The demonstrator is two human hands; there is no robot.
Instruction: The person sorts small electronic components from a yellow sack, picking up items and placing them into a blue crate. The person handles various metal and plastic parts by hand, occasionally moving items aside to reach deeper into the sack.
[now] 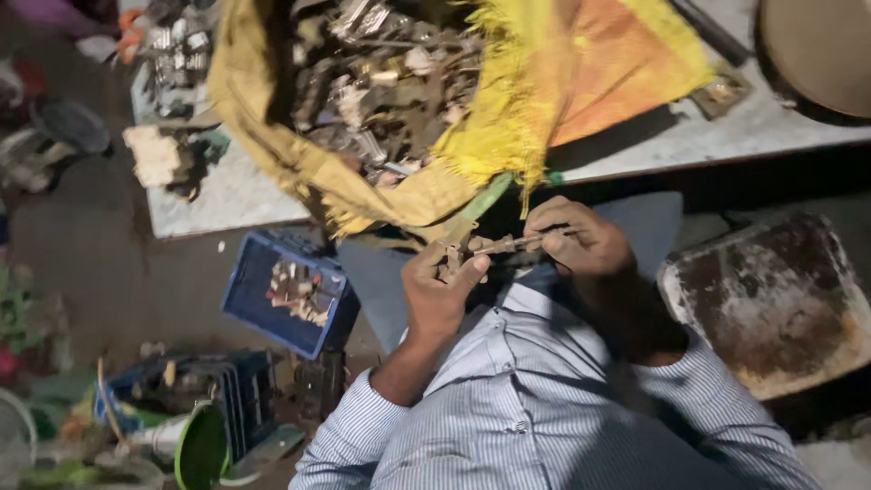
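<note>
Striped shirt sleeves (508, 408) are filling the bottom of the view, nearest to us, as we are looking down over the person's arms. Beyond them a pale, worn surface (236, 195) is stretching across the top, and on it a yellow and orange cloth (562, 82) is lying open with a heap of metal scrap (381, 73) piled in its folds. At the far right of the surface a round tan object (817, 50) is showing only in part. Below the surface the floor is looking dark and cluttered: a blue crate (272, 308) is sitting just left of the arms with small metal bits inside, a green bucket (201, 449) is standing near the lower left corner, and a rusty, stained block (771, 299) is resting to the right.

Between the two hands we are seeing a small brownish metal part (494, 245), thin and rod-like, held level just under the edge of the surface. A green-handled tool (481, 204) is slanting down from the cloth toward it.

Our left hand (440, 290) is closing its fingers around the left end of the metal part, where the tool meets it. Our right hand (576, 238) is curling its fingers tight, pinching the right end of the same part.
</note>
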